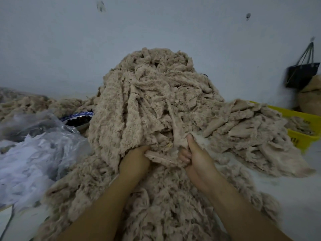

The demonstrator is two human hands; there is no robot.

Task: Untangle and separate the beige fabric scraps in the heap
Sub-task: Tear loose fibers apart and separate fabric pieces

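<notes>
Heap (152, 101): beige fleecy fabric scraps piled high at the centre of your view. They rise toward 12 o'clock against the wall (156, 23) and spill down to 6 o'clock beneath your forearms.
Side spill: a flatter spread of the same scraps runs out to 3 o'clock and overlaps the near rim of the yellow crate (302, 136).
Left hand (137, 157): at the foot of the heap, just left of centre, back of the hand facing you. Your fingers are sunk into the scraps and hidden, so it cannot be told whether they grip a piece.
Right hand (196, 159): just right of centre and close beside the left. The thumb points up and the fingers are curled tight round a strip (177, 129).
Strip: smooth and narrow, running from your right fist up toward 12 o'clock into the tangle.
Plastic bag (34, 153): clear and crumpled at 8 o'clock, with white scraps inside.
Bowl (78, 119): blue-and-white rim at 9 o'clock, holding dark contents and partly behind the heap.
Black bag (302, 73): hanging on the wall at 2 o'clock.
Sack (311, 100): brown, below the black bag at the right edge.
</notes>
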